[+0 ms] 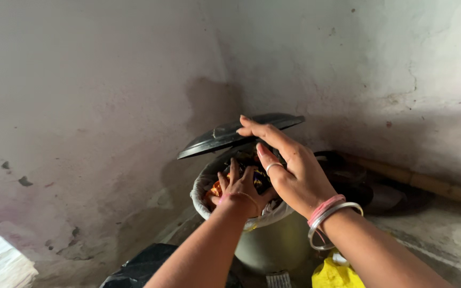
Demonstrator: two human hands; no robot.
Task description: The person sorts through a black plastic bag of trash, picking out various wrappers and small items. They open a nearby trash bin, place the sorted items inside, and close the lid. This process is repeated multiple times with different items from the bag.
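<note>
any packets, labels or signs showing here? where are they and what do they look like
Wrappers: crumpled shiny packets, orange and dark blue, in the bin's mouth under the left hand; print too small to tell.
Yellow packaging: bright yellow, crumpled, on the floor at the bottom edge below the right hand, with a white piece on top.
Black bag: glossy, plain, bottom left.
No signs or screens.
</note>
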